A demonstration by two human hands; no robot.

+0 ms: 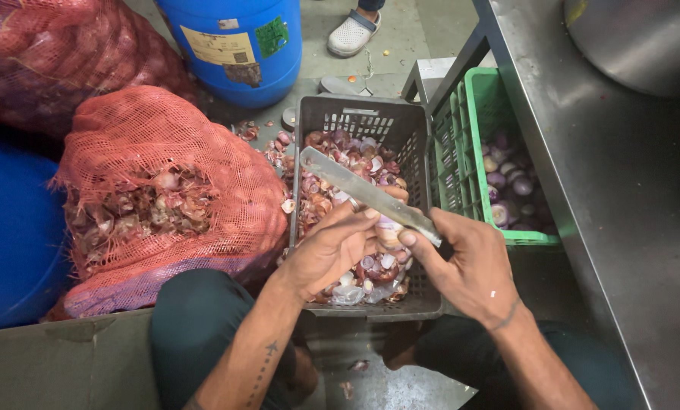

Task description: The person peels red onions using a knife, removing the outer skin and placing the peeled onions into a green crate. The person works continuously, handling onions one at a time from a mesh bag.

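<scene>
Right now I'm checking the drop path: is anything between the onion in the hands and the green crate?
Only the grey crate's wall and the green crate's own near wall lie between; the onion, held over the grey crate, would have to clear them.

A long, flat steel knife (366,193) slants from upper left down to lower right above the grey crate, its handle end gripped in the right hand. Just beneath the blade sits what seems a pale, partly peeled onion (388,230), mostly hidden by fingers.

Crate (423,137) of peels between mesh sack (165,144), left, and basket (476,99), right.
</scene>
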